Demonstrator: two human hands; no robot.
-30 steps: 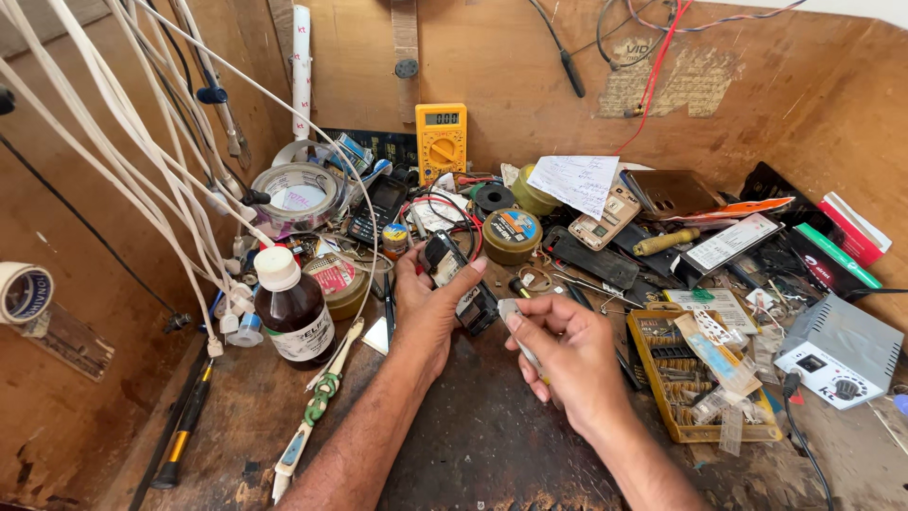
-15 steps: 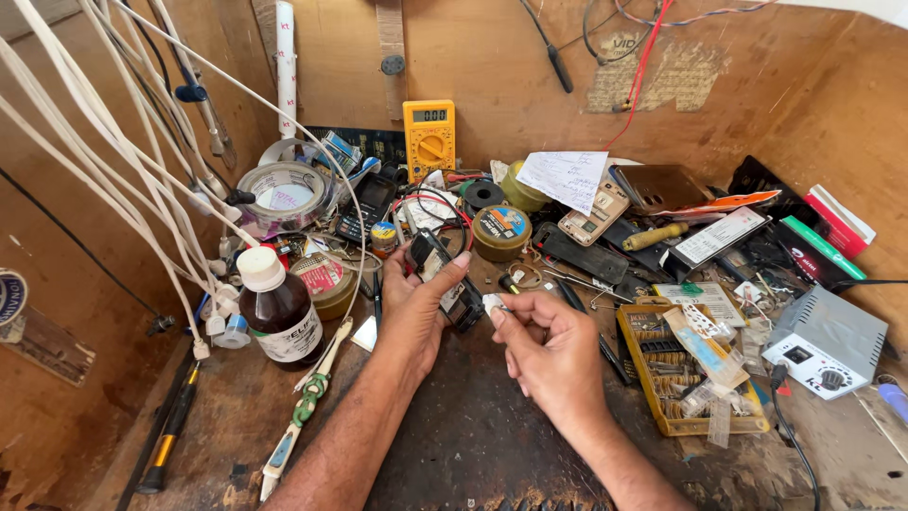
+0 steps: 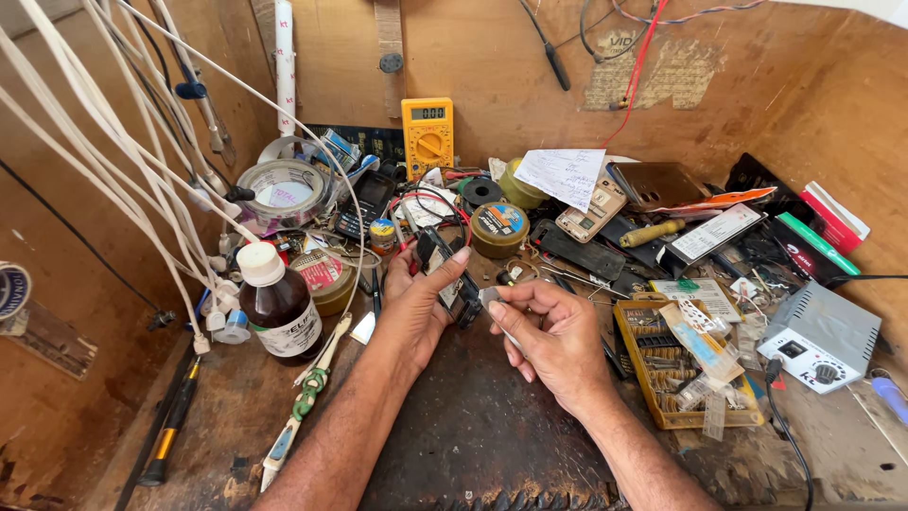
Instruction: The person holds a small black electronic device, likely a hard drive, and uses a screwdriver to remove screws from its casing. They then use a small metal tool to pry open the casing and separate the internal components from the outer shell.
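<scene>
Black and small, the device (image 3: pixel 452 274) sits in the left hand (image 3: pixel 421 303), whose fingers curl around it from behind, with one fingertip laid across its top edge. It is held just above the dark worn patch of the wooden workbench (image 3: pixel 473 426), in front of the round solder-paste tin (image 3: pixel 498 229) and a little nearer the person. The right hand (image 3: pixel 553 331) is pinched closed on a small pale metal piece (image 3: pixel 492 298), thumb and forefinger pressing it up against the right side of the black device; what the piece is cannot be told at this size. Taking the tin as the mark: the yellow multimeter (image 3: pixel 427 137) stands behind it against the back wall, a roll of tape (image 3: pixel 282 194) lies well to its left, and a brown bottle with a white cap (image 3: pixel 276 301) stands left of it and nearer, just beside the left hand's wrist. A toothbrush (image 3: pixel 307 397) lies slanting in front of the bottle. To the tin's right and nearer is a yellow parts tray (image 3: pixel 629 326), close by the right hand, and beyond that a grey box with a dial (image 3: pixel 818 336).
</scene>
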